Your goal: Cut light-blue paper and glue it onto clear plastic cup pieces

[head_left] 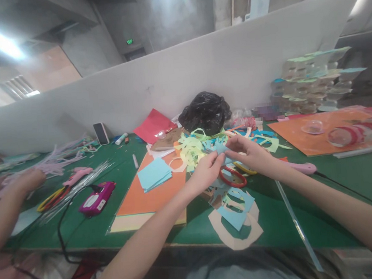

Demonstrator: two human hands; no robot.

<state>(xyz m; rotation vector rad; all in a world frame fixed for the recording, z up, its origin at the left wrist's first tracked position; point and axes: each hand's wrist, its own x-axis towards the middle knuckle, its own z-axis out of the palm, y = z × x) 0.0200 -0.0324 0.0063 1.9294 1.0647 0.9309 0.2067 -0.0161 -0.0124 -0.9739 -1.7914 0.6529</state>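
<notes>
Over a heap of cut paper scraps (190, 150), my left hand (206, 168) and my right hand (248, 153) meet, fingertips pinched. Between them is a small light blue paper piece (218, 147), its exact shape partly hidden by the fingers. Just below my hands lie scissors with red handle loops (233, 177). Closer to me are blue paper offcuts (238, 218) and a cream paper ring (221, 232). To the left, a stack of light blue paper squares (154, 174) rests on an orange sheet (139, 201).
A pink glue gun (302, 168) and clear glue stick (297, 221) lie right. Behind the scraps sits a black plastic bag (205, 111). Left are a magenta power strip (98, 199), a phone (101, 133) and another person's hand (32, 179). Stacked plastic pieces (315, 83) stand back right.
</notes>
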